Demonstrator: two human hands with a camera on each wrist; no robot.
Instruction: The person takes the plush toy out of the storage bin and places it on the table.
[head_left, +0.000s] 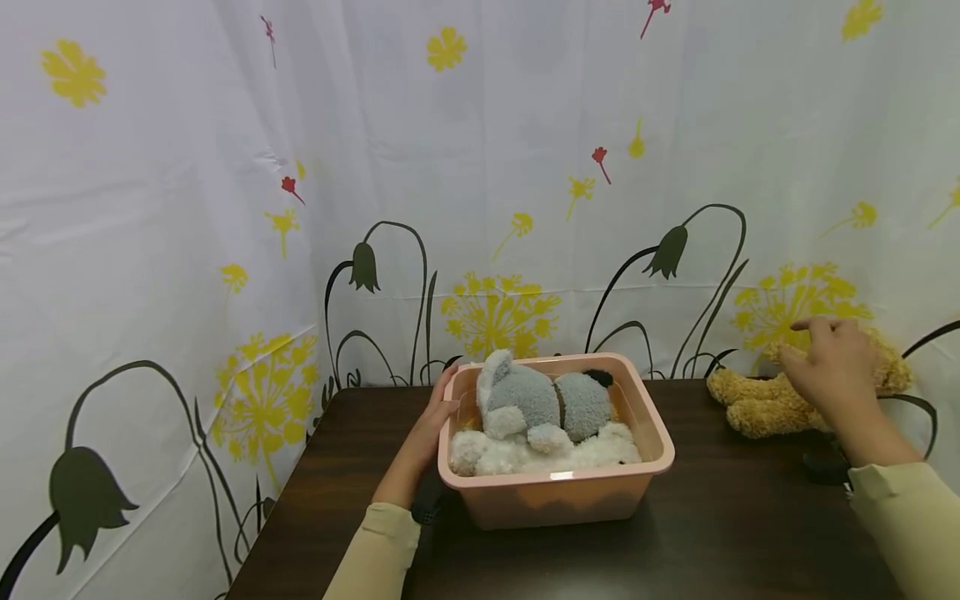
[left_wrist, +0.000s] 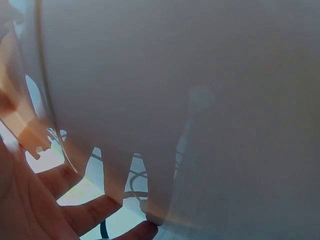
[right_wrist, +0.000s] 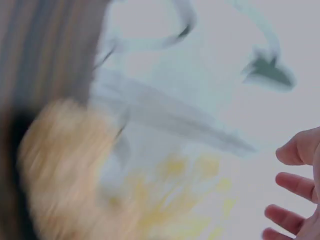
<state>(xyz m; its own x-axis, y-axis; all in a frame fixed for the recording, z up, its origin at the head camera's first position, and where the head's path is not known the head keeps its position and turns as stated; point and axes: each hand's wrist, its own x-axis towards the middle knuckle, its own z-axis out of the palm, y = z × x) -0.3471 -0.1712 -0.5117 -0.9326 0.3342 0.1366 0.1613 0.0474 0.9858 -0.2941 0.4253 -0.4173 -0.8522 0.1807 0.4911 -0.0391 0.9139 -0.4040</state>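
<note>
A pink plastic basin [head_left: 555, 500] stands on the dark table. My left hand [head_left: 433, 423] grips its left side, thumb at the rim and fingers on the outer wall [left_wrist: 225, 150], where the left wrist view shows them spread. Inside the basin, a grey-blue plush toy [head_left: 525, 396] with white paws lies on its side over a fluffy white plush toy [head_left: 510, 456]. To the right, a curly golden-brown plush toy [head_left: 765, 408] lies on the table, blurred in the right wrist view [right_wrist: 70, 170]. Above it my right hand [head_left: 836, 375] hovers with loosely bent fingers, holding nothing.
The dark wooden table [head_left: 735, 525] carries the basin and the brown plush. A small black object [head_left: 825, 468] sits below my right wrist. Directly behind the table hangs a white curtain [head_left: 480, 167] with printed flowers, which also runs along the left side.
</note>
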